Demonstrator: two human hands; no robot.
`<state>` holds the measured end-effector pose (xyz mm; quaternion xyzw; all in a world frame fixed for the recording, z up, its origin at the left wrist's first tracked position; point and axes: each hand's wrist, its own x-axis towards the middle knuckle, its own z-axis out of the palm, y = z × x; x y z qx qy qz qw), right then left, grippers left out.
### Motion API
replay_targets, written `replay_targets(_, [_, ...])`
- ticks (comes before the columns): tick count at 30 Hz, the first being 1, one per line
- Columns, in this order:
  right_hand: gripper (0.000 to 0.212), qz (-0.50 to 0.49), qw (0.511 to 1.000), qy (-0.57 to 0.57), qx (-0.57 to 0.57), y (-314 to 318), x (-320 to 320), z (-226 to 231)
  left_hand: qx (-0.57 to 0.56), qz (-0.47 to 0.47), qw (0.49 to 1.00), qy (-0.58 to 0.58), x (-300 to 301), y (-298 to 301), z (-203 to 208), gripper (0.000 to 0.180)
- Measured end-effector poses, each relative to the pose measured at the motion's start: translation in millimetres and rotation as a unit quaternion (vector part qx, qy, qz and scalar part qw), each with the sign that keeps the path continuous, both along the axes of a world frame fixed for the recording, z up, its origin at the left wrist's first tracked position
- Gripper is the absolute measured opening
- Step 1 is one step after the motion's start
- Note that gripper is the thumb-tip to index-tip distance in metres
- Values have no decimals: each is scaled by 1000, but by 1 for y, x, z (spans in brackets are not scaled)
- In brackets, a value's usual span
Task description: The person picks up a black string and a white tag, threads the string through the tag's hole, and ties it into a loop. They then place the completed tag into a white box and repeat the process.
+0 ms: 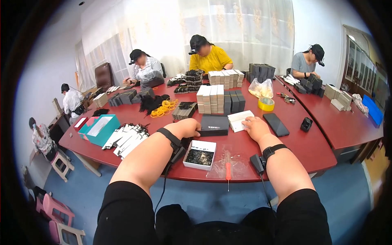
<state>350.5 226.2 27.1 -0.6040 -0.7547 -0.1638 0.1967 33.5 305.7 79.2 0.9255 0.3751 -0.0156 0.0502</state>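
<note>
My left hand (188, 128) is closed at the left end of a flat black box (214, 125) lying on the red table, its fingertips at the box's edge. Just right of that box, a folded white card piece (238, 120) stands partly raised, with the fingers of my right hand (255, 128) closed on its right side. Nearer me sits an open white box (205, 144) with small black bits and some pale ones inside. A red-handled screwdriver (228, 170) lies beside it on clear plastic film (216, 171), its shaft past the table edge.
A black phone (276, 124) and a small black case (306, 124) lie to the right. Farther off are yellow tape (266, 104), stacked cards (210, 100) and yellow bands (165, 108). White tags (127, 139) and a teal box (107, 131) are left. Several people work around the tables.
</note>
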Motion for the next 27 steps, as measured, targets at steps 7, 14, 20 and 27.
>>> replay_targets(7, [20,16,1000,2,-1,-10,-8,3,-61,49,946,-314,-27,-43,34,13])
replay_targets(14, [10,100,989,98,56,-5,8,5,-350,-51,743,-568,-35,-214,10,10])
replay_targets(20, [15,97,929,336,122,-50,-22,43,-314,-2,806,-502,9,-251,-74,13])
replay_targets(27, [17,258,762,578,140,-162,-54,17,-194,-44,855,-479,20,-252,-84,19])
